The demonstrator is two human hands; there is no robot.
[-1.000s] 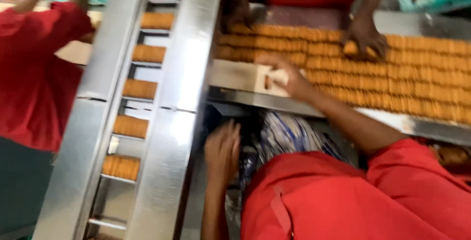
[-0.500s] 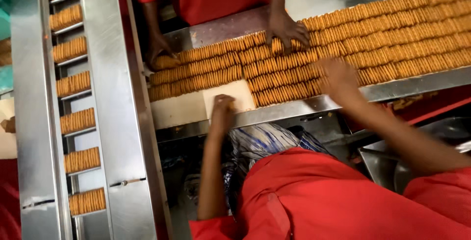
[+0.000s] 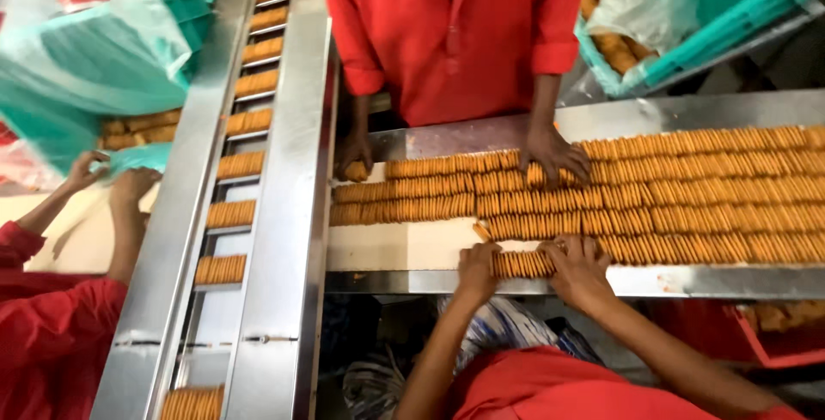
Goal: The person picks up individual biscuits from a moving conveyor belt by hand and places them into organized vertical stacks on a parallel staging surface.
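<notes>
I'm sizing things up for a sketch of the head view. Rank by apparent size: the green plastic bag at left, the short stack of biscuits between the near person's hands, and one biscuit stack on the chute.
1. Green plastic bag, largest by far.
2. and 3. Stack of biscuits between the left hand and right hand, and a chute stack: look alike, so unranked.

Both arms stretch toward twelve o'clock, left hand [image 3: 478,267] and right hand [image 3: 577,267] palm-down, fingers curled, level and close together.
</notes>
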